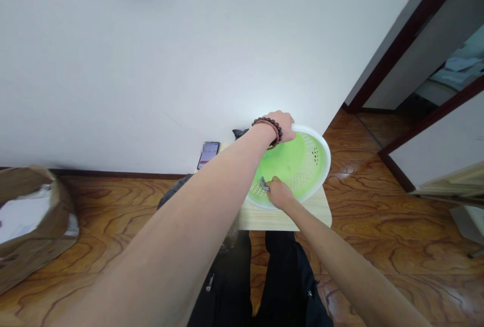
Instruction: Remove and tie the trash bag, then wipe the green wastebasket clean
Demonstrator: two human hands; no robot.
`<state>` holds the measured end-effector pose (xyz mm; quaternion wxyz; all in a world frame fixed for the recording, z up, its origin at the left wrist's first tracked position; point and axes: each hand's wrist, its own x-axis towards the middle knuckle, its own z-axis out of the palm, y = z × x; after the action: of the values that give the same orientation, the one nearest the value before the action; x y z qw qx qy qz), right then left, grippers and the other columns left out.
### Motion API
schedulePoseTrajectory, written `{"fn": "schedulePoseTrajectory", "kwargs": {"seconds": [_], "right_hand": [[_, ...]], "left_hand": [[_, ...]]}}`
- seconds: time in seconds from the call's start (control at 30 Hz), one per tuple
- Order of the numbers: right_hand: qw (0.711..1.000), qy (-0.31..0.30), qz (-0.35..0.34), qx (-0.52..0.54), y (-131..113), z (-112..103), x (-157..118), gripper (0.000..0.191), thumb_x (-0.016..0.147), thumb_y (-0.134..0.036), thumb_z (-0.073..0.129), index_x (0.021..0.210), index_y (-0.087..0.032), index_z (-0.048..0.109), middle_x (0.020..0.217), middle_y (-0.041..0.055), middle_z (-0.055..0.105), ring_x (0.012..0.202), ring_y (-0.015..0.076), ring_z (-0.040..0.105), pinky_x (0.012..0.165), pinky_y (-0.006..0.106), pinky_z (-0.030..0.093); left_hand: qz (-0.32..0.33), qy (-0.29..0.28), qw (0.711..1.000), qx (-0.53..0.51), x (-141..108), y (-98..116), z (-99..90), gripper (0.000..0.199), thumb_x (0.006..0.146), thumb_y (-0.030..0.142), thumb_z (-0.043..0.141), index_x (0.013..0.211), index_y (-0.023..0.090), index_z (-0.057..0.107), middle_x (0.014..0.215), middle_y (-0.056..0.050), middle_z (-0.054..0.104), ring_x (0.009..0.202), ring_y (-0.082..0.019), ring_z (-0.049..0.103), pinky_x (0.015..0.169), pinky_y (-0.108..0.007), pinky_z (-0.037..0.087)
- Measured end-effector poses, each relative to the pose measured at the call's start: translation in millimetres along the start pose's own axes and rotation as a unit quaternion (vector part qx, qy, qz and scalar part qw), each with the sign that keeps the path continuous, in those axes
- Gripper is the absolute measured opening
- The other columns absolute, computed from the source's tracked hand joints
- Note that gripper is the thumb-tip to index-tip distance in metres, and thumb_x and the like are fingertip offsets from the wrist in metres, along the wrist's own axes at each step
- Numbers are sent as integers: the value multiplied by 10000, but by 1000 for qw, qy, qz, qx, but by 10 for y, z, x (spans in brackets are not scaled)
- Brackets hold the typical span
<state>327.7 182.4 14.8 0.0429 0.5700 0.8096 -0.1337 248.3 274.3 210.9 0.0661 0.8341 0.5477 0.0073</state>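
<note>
A round colander (pixel 293 166), light green with a white rim and rows of holes, rests on a small pale wooden table (pixel 264 220). My left hand (pixel 283 124), with beaded bracelets on its wrist, is closed over the colander's far rim. Its fingertips are partly hidden. Over the near side of the colander, my right hand (pixel 280 193) is closed around a small grey tool (pixel 263 184), whose kind I cannot make out. Part of the colander's left side is covered by my left forearm.
A phone (pixel 208 153) with a lit screen lies at the table's left edge. Dark plastic (pixel 239 133) shows behind my left forearm. White wall (pixel 151 65) rises behind the table. A cardboard box (pixel 41 246) holding white items stands on the wooden floor at left; a doorway is at right.
</note>
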Motion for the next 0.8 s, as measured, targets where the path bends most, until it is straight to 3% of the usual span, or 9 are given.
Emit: {"fn": "schedulePoseTrajectory", "kwargs": {"seconds": [0.1, 0.27, 0.33, 0.43, 0.53, 0.6, 0.7, 0.8], "right_hand": [[994, 18, -15, -110, 244, -183, -14, 308, 844, -83, 377, 948, -136, 662, 1006, 134, 550, 931, 215, 544, 768, 300, 405], [974, 101, 37, -198, 672, -311, -80, 304, 863, -106, 365, 906, -106, 666, 981, 167, 548, 960, 255, 518, 800, 347, 393], [977, 93, 75, -177, 618, -223, -89, 313, 863, -102, 354, 919, -102, 662, 989, 168, 539, 942, 247, 532, 771, 329, 405], [988, 40, 123, -81, 289, -10, -56, 307, 856, -107, 368, 981, -128, 648, 1006, 143, 530, 863, 208, 572, 706, 286, 417], [995, 22, 96, 19, -76, 130, 2, 306, 870, -158, 381, 1073, -169, 610, 996, 107, 534, 816, 171, 585, 721, 262, 414], [998, 23, 53, 30, -181, 129, 21, 310, 871, -159, 379, 1085, -176, 602, 1005, 101, 535, 830, 168, 580, 744, 260, 411], [999, 26, -5, -46, -42, 8, 3, 311, 857, -111, 371, 1011, -163, 636, 1025, 120, 539, 903, 195, 555, 763, 276, 410], [988, 42, 10, -148, 312, -151, -42, 315, 856, -89, 361, 935, -138, 662, 1016, 157, 547, 959, 229, 524, 797, 313, 399]], "left_hand": [[0, -4, 1000, 2, -5, -10, -15, 434, 674, 343, 503, 1073, 238, 637, 1043, -86, 631, 907, -229, 603, 775, -305, 481], [-15, -10, 1000, -19, 10, 37, -14, 457, 667, 352, 526, 1099, 242, 623, 1073, -68, 623, 975, -219, 580, 829, -282, 460], [-20, -8, 999, -25, 28, 54, -2, 468, 672, 360, 527, 1118, 244, 611, 1087, -63, 620, 992, -218, 575, 841, -281, 455], [-9, -4, 1000, -28, 60, 58, 21, 494, 681, 366, 520, 1152, 235, 592, 1125, -76, 605, 1002, -230, 574, 850, -301, 457], [4, -7, 1000, -27, 72, 46, 28, 492, 689, 362, 512, 1158, 236, 589, 1126, -80, 605, 992, -235, 578, 841, -309, 461], [4, -9, 1000, -27, 56, 40, 14, 475, 687, 354, 515, 1144, 249, 597, 1104, -71, 616, 990, -230, 578, 836, -301, 459], [4, -7, 999, -31, 11, 40, -25, 461, 678, 343, 525, 1121, 252, 613, 1079, -72, 626, 990, -234, 576, 830, -302, 458], [10, -6, 999, -38, -15, 46, -48, 447, 674, 334, 526, 1099, 244, 630, 1068, -78, 631, 971, -239, 584, 815, -309, 461]]}}
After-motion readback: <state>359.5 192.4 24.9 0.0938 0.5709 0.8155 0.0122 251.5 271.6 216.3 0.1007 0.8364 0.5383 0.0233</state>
